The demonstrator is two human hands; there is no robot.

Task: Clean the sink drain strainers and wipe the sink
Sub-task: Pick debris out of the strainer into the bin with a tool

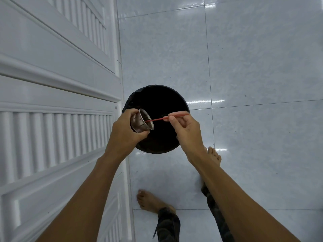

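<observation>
My left hand (126,130) grips a perforated steel drain strainer cup (142,122), tipped on its side with its mouth facing right, over a round black bin (181,103). My right hand (185,127) pinches a thin red stick (166,117) between thumb and fingers. The stick's left tip reaches into the strainer's mouth. Both hands hover above the bin's opening. The sink is out of view.
White louvred cabinet doors (57,95) fill the left side, right beside the bin. Glossy pale floor tiles (253,67) spread to the right and beyond. My two bare feet (150,199) stand on the tiles just behind the bin.
</observation>
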